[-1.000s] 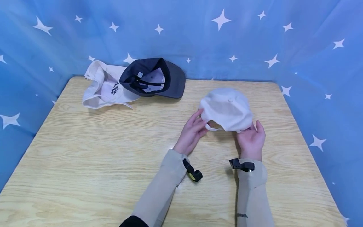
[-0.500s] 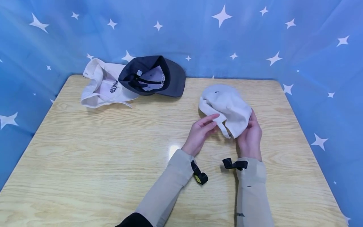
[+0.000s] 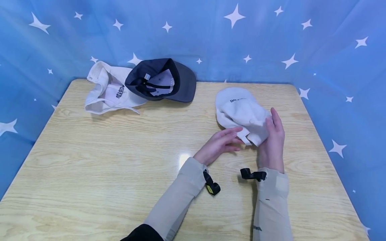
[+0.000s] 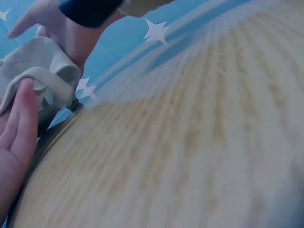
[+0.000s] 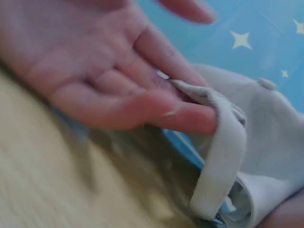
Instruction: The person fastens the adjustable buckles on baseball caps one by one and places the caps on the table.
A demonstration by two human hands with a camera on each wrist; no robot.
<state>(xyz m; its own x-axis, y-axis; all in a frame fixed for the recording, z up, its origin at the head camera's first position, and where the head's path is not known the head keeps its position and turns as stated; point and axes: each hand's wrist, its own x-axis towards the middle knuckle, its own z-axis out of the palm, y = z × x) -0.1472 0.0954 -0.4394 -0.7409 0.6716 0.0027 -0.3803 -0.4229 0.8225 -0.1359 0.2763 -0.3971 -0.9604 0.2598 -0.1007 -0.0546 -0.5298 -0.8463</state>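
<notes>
A white baseball cap (image 3: 238, 113) with dark lettering is at the right of the table, its crown creased and its back strap (image 5: 221, 161) toward the person. At the strap, my left hand (image 3: 218, 144) has its fingers extended and spread; one fingertip (image 4: 26, 90) touches the strap in the left wrist view. My right hand (image 3: 272, 142) lies along the cap's right side. The right wrist view shows its fingers (image 5: 190, 116) reaching to the strap and cap edge, loosely bent, with the thumb (image 5: 192, 9) raised off the fabric.
At the table's (image 3: 105, 160) back left, a dark cap (image 3: 187, 83) lies with its inside up, overlapping another white cap (image 3: 101, 87). A blue curtain (image 3: 193, 36) with white stars stands behind the table and along both sides.
The white cap has turned, so its crown lettering shows more and its strap has swung right. My left fingers have spread at the strap; my right hand has moved slightly right, fingers rising.
</notes>
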